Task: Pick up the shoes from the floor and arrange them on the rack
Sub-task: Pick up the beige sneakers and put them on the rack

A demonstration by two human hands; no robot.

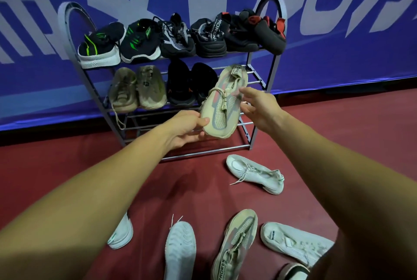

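A beige knit shoe [225, 101] with grey and pink patches is held in the air in front of the metal rack's [252, 142] middle shelf, at its right end. My left hand [187, 129] grips its toe from below. My right hand [259, 108] touches its right side with fingers spread. The top shelf holds several dark shoes [180, 36]. On the middle shelf sit two tan shoes [137, 88] and two black ones [189, 83]. Its matching beige shoe [237, 241] lies on the floor near me.
White shoes lie on the red floor: one near the rack's right foot [255, 173], one sole-up [180, 250], one at right [293, 241], one under my left arm [120, 232]. A blue banner wall [338, 43] stands behind the rack. The two lower shelves hold nothing.
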